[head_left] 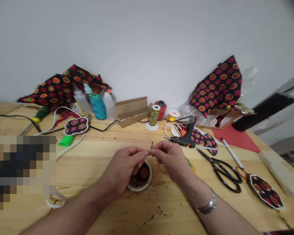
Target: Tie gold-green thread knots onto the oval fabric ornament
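Note:
My left hand (123,166) and my right hand (169,160) meet fingertip to fingertip above the wooden table (100,195). Both pinch a short thin dark thread end (151,144) that sticks up between them. Under the left fingers lies a round white-rimmed disc covered in black fabric with red circles (141,177). Yellow-green thread (191,164) trails on the table beside my right wrist, which wears a silver bracelet.
Black scissors (222,171), a black glue gun (185,138), a white pen (231,152) and a fabric-covered octagon (266,194) lie right. Thread spools (154,117), bottles (82,99), a cardboard box (132,111), patterned fabric (61,86) line the wall. White cable (68,147) lies left.

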Demonstrator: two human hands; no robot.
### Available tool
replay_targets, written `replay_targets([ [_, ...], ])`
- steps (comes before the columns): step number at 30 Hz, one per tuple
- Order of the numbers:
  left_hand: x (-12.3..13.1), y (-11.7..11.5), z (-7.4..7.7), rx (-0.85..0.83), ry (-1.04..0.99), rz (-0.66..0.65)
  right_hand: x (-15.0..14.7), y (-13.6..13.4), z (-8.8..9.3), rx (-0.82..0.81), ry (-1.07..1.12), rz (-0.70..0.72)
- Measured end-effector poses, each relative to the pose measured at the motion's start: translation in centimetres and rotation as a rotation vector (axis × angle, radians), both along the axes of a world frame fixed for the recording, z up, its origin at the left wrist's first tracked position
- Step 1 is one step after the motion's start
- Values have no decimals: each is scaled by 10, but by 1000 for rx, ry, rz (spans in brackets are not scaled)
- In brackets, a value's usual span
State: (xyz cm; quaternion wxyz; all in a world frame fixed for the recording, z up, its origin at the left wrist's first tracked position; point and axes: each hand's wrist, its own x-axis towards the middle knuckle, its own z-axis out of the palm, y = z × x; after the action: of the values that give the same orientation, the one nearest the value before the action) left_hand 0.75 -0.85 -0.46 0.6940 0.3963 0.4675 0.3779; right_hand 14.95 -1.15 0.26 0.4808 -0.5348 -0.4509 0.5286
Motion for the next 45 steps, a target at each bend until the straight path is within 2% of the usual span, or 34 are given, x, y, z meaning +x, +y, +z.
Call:
replay_targets([
  [16,-1,-2,3,55,33,-38,3,0,0,55,-232,41],
  [21,-1,-1,6,78,130,-4,6,2,2,93,-284,34],
  [25,-4,1,6,205,291,50,8,3,1,151,-363,12],
  [28,-5,2,6,305,385,29,8,3,0,194,-442,-21],
  [32,-4,-1,7,353,380,21,8,4,1,197,-478,-56],
  [35,-1,-4,7,432,361,-58,8,4,2,149,-394,-66],
  [38,1,-5,3,509,404,-142,7,4,1,57,-208,-47],
  [42,1,-6,-5,577,450,-174,6,2,2,-64,78,-14],
  [45,0,-6,-6,613,511,-210,5,0,4,-101,235,39],
])
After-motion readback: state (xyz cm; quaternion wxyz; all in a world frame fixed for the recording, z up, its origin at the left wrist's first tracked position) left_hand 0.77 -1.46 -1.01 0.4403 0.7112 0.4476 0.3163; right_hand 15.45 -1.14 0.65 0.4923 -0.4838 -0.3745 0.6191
